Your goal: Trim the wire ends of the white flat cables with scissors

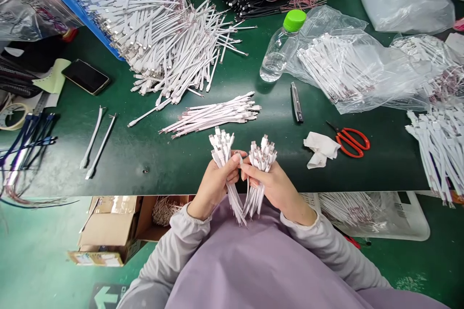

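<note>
My left hand (221, 174) is closed round a bunch of short white cables (222, 147), their plugs pointing up and away from me. A second white bunch (263, 154) is in my right hand (273, 181), with its loose ends hanging down over my lap. Both hands meet at the fingertips between the bunches, touching the plug end of a single cable there. Just beyond them, a flat pile of white cables (217, 113) lies on the green table (174, 164).
A blue bin (112, 43) spills white cables at the back left. A bottle with a green cap (279, 53), a box cutter (296, 103), red-handled scissors (351, 142) and a crumpled tissue (321, 148) lie to the right. A phone (86, 77) is at the left.
</note>
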`<state>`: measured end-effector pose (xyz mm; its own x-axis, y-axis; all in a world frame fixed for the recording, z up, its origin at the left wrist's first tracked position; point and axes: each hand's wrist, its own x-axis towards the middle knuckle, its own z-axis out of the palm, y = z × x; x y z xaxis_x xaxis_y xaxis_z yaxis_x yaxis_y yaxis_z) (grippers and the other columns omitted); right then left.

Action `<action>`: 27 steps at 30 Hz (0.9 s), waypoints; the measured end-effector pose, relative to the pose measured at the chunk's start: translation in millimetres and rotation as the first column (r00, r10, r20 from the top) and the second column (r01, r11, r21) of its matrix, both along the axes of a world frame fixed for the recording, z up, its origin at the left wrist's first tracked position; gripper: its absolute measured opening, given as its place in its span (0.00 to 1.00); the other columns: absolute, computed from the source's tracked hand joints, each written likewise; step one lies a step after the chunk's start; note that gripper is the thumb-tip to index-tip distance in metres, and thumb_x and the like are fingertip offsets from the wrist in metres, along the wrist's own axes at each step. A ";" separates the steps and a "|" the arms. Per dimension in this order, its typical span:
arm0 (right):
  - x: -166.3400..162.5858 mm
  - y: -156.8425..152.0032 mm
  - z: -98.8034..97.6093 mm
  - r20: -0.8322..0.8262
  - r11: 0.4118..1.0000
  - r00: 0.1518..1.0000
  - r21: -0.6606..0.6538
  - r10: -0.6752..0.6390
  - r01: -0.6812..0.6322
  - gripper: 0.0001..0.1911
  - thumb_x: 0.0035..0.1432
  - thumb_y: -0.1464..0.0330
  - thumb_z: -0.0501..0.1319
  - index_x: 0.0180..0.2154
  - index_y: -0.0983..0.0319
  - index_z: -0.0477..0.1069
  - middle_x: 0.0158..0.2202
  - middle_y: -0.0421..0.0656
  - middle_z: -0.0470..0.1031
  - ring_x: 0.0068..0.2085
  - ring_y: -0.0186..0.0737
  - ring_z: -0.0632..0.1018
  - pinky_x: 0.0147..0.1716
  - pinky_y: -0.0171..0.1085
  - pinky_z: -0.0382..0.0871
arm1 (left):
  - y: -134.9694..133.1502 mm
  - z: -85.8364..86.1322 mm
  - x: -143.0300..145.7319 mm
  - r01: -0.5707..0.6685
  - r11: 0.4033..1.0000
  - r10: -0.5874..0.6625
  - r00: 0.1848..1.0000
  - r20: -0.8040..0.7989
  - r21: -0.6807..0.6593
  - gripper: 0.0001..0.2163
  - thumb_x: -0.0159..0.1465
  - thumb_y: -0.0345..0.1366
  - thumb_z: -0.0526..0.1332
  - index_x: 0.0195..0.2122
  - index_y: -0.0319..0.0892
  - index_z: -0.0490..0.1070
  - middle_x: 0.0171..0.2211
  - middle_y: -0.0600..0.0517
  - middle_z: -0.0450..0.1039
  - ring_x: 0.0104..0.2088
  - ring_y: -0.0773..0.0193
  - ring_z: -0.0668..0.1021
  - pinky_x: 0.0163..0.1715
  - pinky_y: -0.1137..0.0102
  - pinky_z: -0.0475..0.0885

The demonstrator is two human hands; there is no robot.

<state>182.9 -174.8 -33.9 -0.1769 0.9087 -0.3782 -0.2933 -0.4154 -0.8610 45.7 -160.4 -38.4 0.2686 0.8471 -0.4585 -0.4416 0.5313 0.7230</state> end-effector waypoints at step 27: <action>-5.6 -6.9 1.1 0.100 0.995 0.995 0.101 -0.013 0.003 0.14 0.57 0.65 0.61 0.22 0.61 0.62 0.20 0.35 0.58 0.23 0.30 0.58 0.24 0.36 0.51 | -5.1 -0.4 1.1 -0.062 0.998 0.062 0.993 0.099 0.000 0.16 0.51 0.42 0.72 0.32 0.36 0.72 0.20 0.58 0.61 0.17 0.80 0.55 0.16 0.80 0.49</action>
